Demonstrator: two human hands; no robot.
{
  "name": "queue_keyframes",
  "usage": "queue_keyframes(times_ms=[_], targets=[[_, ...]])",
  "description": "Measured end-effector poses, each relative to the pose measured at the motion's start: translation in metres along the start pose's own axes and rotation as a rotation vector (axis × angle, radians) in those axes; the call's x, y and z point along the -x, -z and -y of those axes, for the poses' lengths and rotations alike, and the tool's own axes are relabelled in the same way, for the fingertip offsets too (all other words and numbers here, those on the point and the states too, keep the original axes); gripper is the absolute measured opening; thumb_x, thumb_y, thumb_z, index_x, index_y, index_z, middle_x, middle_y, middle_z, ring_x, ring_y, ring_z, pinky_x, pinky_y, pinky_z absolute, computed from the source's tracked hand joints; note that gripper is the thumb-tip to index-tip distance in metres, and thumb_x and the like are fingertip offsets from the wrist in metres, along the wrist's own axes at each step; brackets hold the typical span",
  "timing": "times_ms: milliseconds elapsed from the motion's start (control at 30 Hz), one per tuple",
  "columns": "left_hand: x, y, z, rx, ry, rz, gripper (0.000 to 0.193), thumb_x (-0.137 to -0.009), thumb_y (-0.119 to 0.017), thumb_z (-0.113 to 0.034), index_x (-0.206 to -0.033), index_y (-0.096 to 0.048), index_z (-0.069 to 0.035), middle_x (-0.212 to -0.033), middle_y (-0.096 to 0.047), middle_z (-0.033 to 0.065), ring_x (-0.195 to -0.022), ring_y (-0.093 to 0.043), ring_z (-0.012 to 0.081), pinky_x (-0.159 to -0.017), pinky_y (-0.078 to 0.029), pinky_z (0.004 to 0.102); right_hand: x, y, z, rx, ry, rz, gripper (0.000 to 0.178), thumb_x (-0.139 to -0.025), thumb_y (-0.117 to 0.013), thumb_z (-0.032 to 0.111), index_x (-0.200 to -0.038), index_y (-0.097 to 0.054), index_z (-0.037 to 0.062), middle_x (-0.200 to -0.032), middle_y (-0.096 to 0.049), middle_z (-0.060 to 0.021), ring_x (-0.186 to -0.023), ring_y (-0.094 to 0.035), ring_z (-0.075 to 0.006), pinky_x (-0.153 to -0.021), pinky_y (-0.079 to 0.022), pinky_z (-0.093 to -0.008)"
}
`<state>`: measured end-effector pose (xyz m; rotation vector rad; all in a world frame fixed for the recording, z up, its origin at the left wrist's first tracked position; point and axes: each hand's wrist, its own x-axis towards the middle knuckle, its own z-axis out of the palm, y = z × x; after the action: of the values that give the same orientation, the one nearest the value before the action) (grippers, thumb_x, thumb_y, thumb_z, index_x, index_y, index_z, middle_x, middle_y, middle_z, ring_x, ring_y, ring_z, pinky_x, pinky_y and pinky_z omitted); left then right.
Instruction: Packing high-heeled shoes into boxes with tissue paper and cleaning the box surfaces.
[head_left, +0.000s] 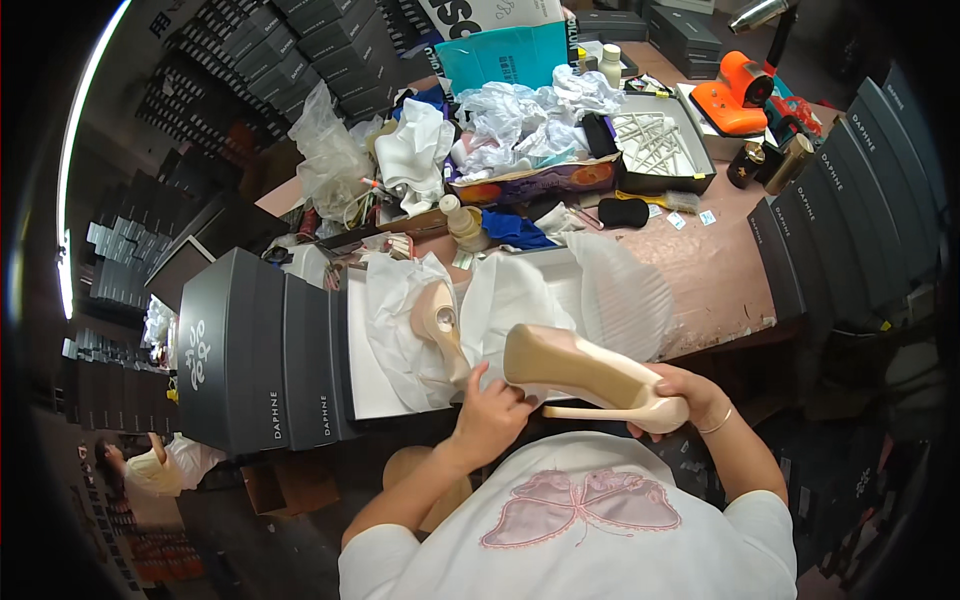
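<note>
My right hand (pixel 690 400) grips a beige high-heeled shoe (pixel 570 370) round its heel end. The shoe lies on its side in the air, sole toward me, toe to the left and thin heel below. Just left of its toe is my left hand (pixel 492 420), index finger raised and the other fingers partly curled, with nothing visible in it. An open shoe box (pixel 380 402) lies in front of my hands, lined with white tissue paper (pixel 500 300). Inside it, on the left, another beige shoe (pixel 436 318) rests on the tissue.
Dark shoe boxes (pixel 235 350) stand left of the open box, and more boxes (pixel 840 200) on the right. Beyond are a carton of crumpled paper (pixel 540 180), a tray of white sticks (pixel 660 140), a cream bottle (pixel 463 222) and an orange tool (pixel 735 95). Another person (pixel 165 465) is at far left.
</note>
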<state>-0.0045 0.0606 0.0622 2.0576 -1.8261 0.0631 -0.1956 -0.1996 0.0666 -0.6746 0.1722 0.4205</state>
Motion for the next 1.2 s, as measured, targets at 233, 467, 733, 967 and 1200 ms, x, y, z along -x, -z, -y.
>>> queue_keyframes(times_ms=[233, 467, 733, 967, 1200], targets=[[0.081, -0.014, 0.013, 0.175, 0.505, -0.276, 0.062, -0.075, -0.071, -0.014, -0.131, -0.047, 0.000, -0.126, -0.048, 0.0226, -0.115, -0.046, 0.0370, -0.099, -0.036, 0.0438, -0.031, -0.025, -0.081, 0.166, -0.053, -0.180, 0.065, -0.084, -0.062, 0.028, -0.136, -0.035, -0.0006, -0.099, -0.059, -0.0143, -0.071, -0.064, -0.0171, -0.055, -0.056, -0.0298], [0.023, -0.035, 0.058, 0.513, 0.449, -0.299, 0.013, -0.086, -0.060, -0.008, -0.094, -0.063, 0.002, -0.079, -0.058, 0.0169, -0.070, -0.057, 0.0349, -0.064, -0.045, 0.0395, -0.015, -0.068, -0.107, 0.487, 0.067, -0.319, 0.077, -0.075, -0.069, 0.034, -0.136, -0.040, -0.0033, -0.110, -0.057, -0.0064, -0.101, -0.051, -0.0126, -0.089, -0.041, -0.0253], [0.000, 0.066, -0.034, 0.763, 0.257, -0.301, 0.018, -0.089, -0.061, -0.010, -0.103, -0.069, 0.000, -0.072, -0.057, 0.0047, -0.065, -0.052, 0.0132, -0.059, -0.041, 0.0273, 0.057, -0.079, -0.111, 0.433, 0.238, -0.056, 0.084, -0.065, -0.079, 0.031, -0.133, -0.044, -0.0049, -0.113, -0.058, -0.0076, -0.102, -0.054, -0.0129, -0.088, -0.043, -0.0264], [0.014, 0.107, -0.108, 0.909, 0.148, -0.319, 0.019, -0.089, -0.062, -0.007, -0.105, -0.068, 0.001, -0.070, -0.049, -0.0013, -0.064, -0.044, 0.0062, -0.056, -0.034, 0.0210, 0.066, -0.098, -0.160, 0.324, 0.474, -0.093, 0.084, -0.063, -0.082, 0.035, -0.128, -0.047, -0.0044, -0.106, -0.061, -0.0093, -0.096, -0.060, -0.0164, -0.083, -0.048, -0.0292], [0.011, 0.048, -0.144, 0.825, 0.350, -0.271, 0.019, -0.090, -0.061, -0.010, -0.104, -0.068, 0.002, -0.082, -0.064, 0.0026, -0.068, -0.052, 0.0071, -0.062, -0.042, 0.0218, 0.142, -0.071, -0.234, -0.250, 0.528, -0.284, 0.065, -0.084, -0.057, 0.038, -0.135, -0.038, 0.0025, -0.103, -0.058, -0.0148, -0.083, -0.063, -0.0260, -0.053, -0.055, -0.0316]])
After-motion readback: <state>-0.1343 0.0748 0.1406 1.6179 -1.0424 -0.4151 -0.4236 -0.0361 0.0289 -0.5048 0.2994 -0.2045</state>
